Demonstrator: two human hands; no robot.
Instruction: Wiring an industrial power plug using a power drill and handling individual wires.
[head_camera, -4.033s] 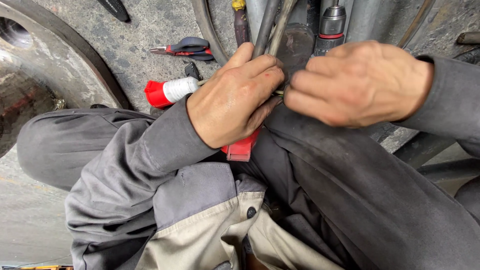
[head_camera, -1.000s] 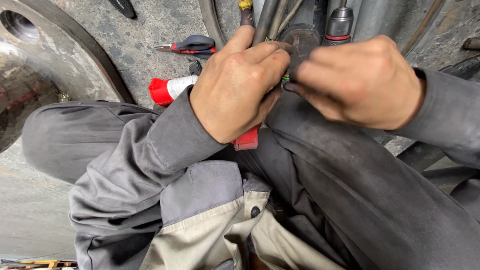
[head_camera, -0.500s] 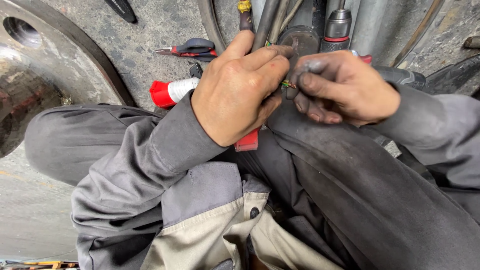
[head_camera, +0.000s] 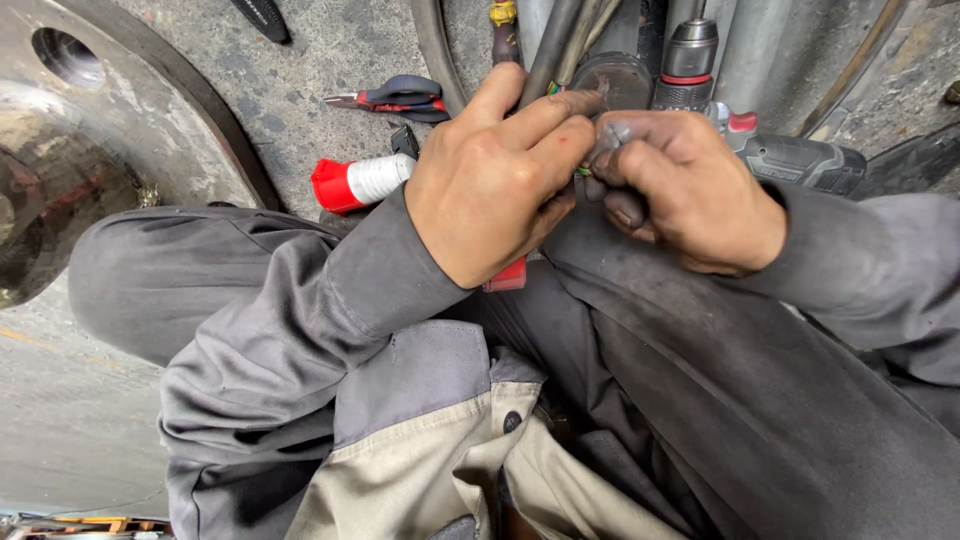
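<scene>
Grey small part (head_camera: 612, 133) pinched between left hand (head_camera: 490, 185) and right hand (head_camera: 690, 190) fingertips.

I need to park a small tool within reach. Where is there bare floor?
Bare concrete floor lies between the metal ring and the pliers, and again below the ring beside the knee. It is crowded around the left hand and right hand: cables, a drill and the red-capped plug press close.
</scene>
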